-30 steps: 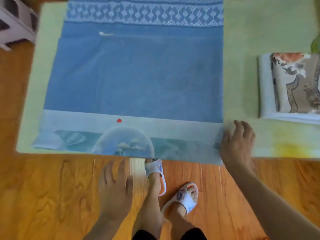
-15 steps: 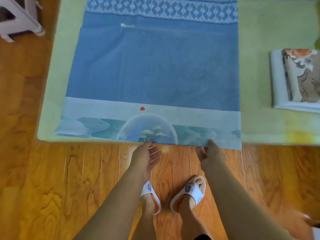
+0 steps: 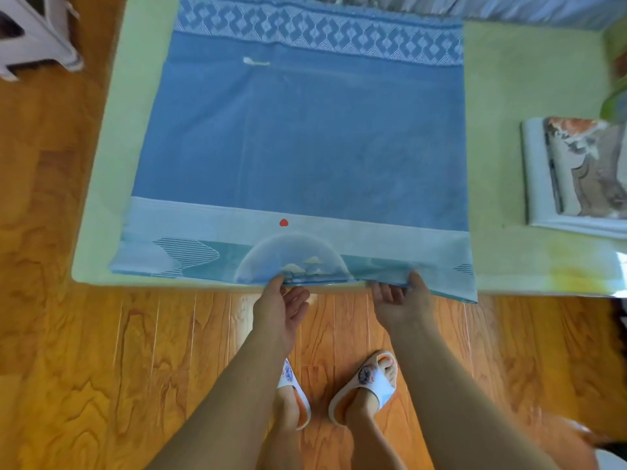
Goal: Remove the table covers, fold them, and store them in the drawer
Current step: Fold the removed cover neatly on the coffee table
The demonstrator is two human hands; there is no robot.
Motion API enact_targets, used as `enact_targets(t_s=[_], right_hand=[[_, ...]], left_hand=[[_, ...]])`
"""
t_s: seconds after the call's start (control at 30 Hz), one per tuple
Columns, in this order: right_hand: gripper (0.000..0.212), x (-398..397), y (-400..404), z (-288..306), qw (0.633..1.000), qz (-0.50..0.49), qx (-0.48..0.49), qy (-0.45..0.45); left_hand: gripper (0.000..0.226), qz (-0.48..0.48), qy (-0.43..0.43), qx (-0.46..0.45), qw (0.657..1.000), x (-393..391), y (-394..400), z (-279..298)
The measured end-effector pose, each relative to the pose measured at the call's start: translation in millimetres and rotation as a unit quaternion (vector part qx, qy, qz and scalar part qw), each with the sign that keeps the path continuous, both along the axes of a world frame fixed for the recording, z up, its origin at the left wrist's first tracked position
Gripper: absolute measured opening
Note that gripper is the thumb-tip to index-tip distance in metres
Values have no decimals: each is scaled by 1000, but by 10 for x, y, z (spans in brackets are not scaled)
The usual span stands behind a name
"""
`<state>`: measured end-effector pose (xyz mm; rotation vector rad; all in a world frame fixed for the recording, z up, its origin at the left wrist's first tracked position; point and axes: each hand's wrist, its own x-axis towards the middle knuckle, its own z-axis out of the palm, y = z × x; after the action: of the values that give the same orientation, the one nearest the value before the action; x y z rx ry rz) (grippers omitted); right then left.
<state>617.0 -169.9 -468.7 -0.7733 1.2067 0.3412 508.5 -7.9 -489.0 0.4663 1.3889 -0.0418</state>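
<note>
A blue table cover (image 3: 305,140) lies flat across the pale green table (image 3: 529,89); it has a diamond-pattern band at the far edge and a pale scenic band at the near edge. My left hand (image 3: 281,307) pinches the cover's near hem below the dome picture. My right hand (image 3: 400,300) grips the same hem a little to the right, lifting it slightly off the table edge. A second cover (image 3: 576,171), folded, with a brown and orange print, rests on the table at the right.
Wooden floor (image 3: 84,368) surrounds the table's near side. A white stool or small furniture piece (image 3: 34,35) stands at the top left. My feet in white slippers (image 3: 366,385) are below the hands. A green leaf (image 3: 614,96) shows at the right edge.
Both hands came in from the sides to the middle of the near hem and closed on it. The hem between them has lifted slightly.
</note>
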Motion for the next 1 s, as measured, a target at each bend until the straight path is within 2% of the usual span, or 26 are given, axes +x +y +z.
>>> enact_targets(t_s=[0.1, 0.2, 0.3, 0.33, 0.4, 0.43, 0.47, 0.53, 0.57, 0.6, 0.7, 0.83, 0.97, 1.0], right_hand=[[27, 91, -37, 33, 999, 26, -15, 20], [34, 137, -181, 125, 999, 33, -11, -31], [42, 125, -347, 78, 997, 29, 11, -63], [50, 124, -395, 17, 997, 24, 28, -68], [86, 141, -457, -123, 995, -17, 68, -75], [97, 153, -453, -136, 993, -33, 86, -79], [92, 166, -460, -155, 991, -49, 95, -82], [51, 168, -510, -179, 992, -75, 78, -63], [37, 175, -550, -197, 993, -84, 63, -49], [33, 190, -598, -213, 995, -81, 42, -39], [31, 277, -672, -66, 998, -41, -20, -43], [35, 425, -657, 639, 994, 12, -63, -87], [46, 565, -811, 1417, 994, 14, -66, -90], [54, 573, -871, 1580, 994, 18, -55, -94]], left_hand=[[31, 53, -29, 11, 998, 41, 3, 24], [28, 144, -102, 30, 984, 71, 297, 81], [29, 229, -113, 85, 963, -23, 912, 143], [27, 245, -106, 105, 958, -83, 1112, 174], [18, 242, -88, 126, 958, -207, 1418, 204], [17, 232, -78, 130, 961, -266, 1508, 194], [21, 220, -73, 132, 964, -304, 1563, 186], [27, 194, -60, 133, 970, -371, 1613, 127], [26, 182, -49, 133, 973, -390, 1629, 95], [25, 169, -34, 133, 976, -397, 1635, 91], [24, 131, 4, 146, 981, -374, 1631, 199], [22, 140, 8, 170, 975, -293, 1687, 859], [43, 138, -5, 169, 976, -301, 1762, 1474], [45, 134, -4, 168, 977, -314, 1707, 1618]])
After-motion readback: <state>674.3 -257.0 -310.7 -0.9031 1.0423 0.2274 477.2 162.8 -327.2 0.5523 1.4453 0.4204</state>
